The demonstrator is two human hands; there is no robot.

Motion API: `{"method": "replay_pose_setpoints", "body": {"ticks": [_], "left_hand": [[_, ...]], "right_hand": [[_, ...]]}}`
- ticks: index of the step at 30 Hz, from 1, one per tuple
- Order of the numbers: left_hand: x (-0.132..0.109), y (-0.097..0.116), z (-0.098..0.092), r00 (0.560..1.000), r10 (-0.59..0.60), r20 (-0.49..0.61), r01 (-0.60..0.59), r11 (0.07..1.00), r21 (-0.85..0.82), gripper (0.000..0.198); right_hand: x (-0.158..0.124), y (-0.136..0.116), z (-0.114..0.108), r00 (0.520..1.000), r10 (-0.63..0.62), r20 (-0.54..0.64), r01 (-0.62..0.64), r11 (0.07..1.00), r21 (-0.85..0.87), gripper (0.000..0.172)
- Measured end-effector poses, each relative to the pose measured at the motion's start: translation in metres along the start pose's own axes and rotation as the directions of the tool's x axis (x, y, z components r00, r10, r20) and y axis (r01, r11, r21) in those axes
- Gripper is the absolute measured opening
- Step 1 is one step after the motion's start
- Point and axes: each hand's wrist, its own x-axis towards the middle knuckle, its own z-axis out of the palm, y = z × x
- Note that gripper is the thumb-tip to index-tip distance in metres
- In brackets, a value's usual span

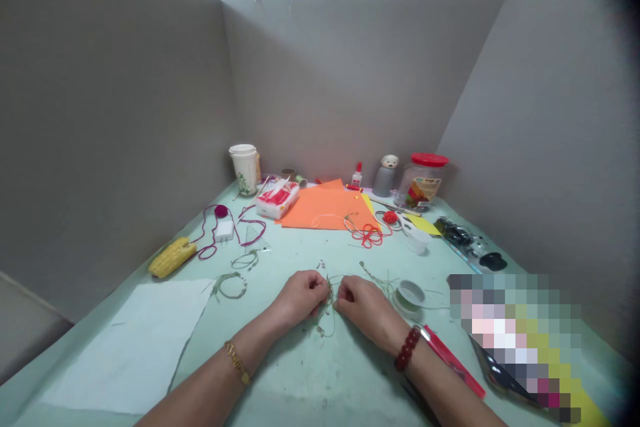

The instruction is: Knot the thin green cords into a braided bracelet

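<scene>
Near the middle of the table my left hand (306, 295) is closed in a pinch on a thin green cord (329, 285). Close beside it, my right hand (364, 305) has its fingers closed on the same cord, a strand of which runs across the small gap. Loose ends and tiny bead-like bits hang or lie below the fingertips, too small to make out well. Just right of my right hand sits a spool of green cord (410, 297). Two coiled green cord loops, one a cord ring (231, 285), lie left of my left hand.
A white sheet (130, 347) lies at the left, near a corncob (173, 257) and purple yarn (221, 212). Orange paper (325, 207), a tissue pack (277, 198), a cup (245, 170) and a red-lidded jar (423, 183) stand farther back. A red strip (455, 363) lies by my right wrist.
</scene>
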Motion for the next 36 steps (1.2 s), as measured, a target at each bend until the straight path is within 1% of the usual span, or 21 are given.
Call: {"method": "replay_pose_setpoints", "body": {"ticks": [2, 4, 6, 8, 9, 11, 15, 17, 19, 21, 24, 27, 31, 33, 36], "left_hand": [[0.000, 0.000, 0.000, 1.000, 0.000, 0.004, 0.000, 1.000, -0.013, 0.012], [0.000, 0.000, 0.000, 1.000, 0.005, 0.006, -0.005, 1.000, -0.016, 0.012], [0.000, 0.000, 0.000, 1.000, 0.008, 0.001, -0.008, 1.000, -0.012, 0.012], [0.001, 0.000, 0.000, 1.000, 0.009, 0.002, -0.009, 1.000, -0.013, 0.012], [0.001, 0.000, -0.001, 1.000, 0.009, 0.007, -0.008, 1.000, -0.017, 0.012], [0.001, 0.002, -0.001, 1.000, 0.002, 0.022, -0.002, 1.000, -0.023, 0.012], [-0.001, 0.005, -0.003, 0.999, -0.011, 0.038, 0.011, 1.000, -0.010, 0.012], [-0.001, 0.005, -0.003, 0.999, -0.004, 0.037, 0.005, 1.000, -0.011, 0.012], [-0.001, 0.004, -0.004, 0.999, 0.007, 0.040, -0.006, 1.000, -0.023, 0.014], [-0.001, 0.004, -0.004, 0.999, 0.020, 0.049, -0.018, 0.999, -0.041, 0.016], [-0.001, 0.004, -0.004, 0.997, 0.035, 0.069, -0.031, 0.998, -0.061, 0.017], [-0.001, 0.003, -0.004, 0.997, 0.038, 0.066, -0.033, 0.997, -0.068, 0.015], [0.000, 0.001, -0.004, 0.998, 0.028, 0.052, -0.024, 0.998, -0.060, 0.013], [0.000, 0.000, -0.004, 0.998, 0.032, 0.053, -0.029, 0.998, -0.054, 0.012], [0.000, -0.002, -0.005, 0.997, 0.046, 0.056, -0.043, 0.998, -0.045, 0.013]], "right_hand": [[-0.002, 0.001, 0.003, 0.999, -0.023, 0.031, 0.023, 0.999, -0.030, 0.008], [-0.003, 0.001, 0.001, 0.999, -0.033, 0.035, 0.034, 0.999, -0.023, 0.010], [-0.005, -0.001, -0.004, 1.000, -0.020, -0.019, 0.021, 0.999, 0.027, 0.012], [-0.006, -0.006, -0.006, 0.997, 0.028, -0.071, -0.021, 0.995, 0.103, 0.011], [-0.007, -0.008, -0.006, 0.995, 0.055, -0.078, -0.043, 0.989, 0.141, 0.011], [-0.006, -0.012, -0.002, 0.993, 0.097, -0.062, -0.082, 0.976, 0.204, 0.010], [-0.004, -0.016, 0.009, 0.986, 0.167, 0.023, -0.165, 0.930, 0.330, 0.011], [-0.004, -0.016, 0.011, 0.979, 0.195, 0.052, -0.200, 0.911, 0.360, 0.010], [-0.008, -0.017, 0.010, 0.979, 0.197, 0.053, -0.204, 0.926, 0.317, 0.009], [-0.014, -0.020, 0.009, 0.982, 0.179, 0.058, -0.188, 0.954, 0.234, 0.009], [-0.026, -0.025, 0.007, 0.990, 0.121, 0.073, -0.131, 0.980, 0.151, 0.009], [-0.038, -0.026, 0.007, 0.996, 0.075, 0.047, -0.077, 0.996, 0.055, 0.012], [-0.054, -0.022, 0.002, 0.994, 0.094, 0.050, -0.091, 0.994, -0.055, 0.015], [-0.061, -0.019, -0.002, 0.992, 0.109, 0.060, -0.103, 0.991, -0.086, 0.016], [-0.068, -0.014, -0.007, 0.993, 0.108, 0.040, -0.104, 0.989, -0.102, 0.016]]}}
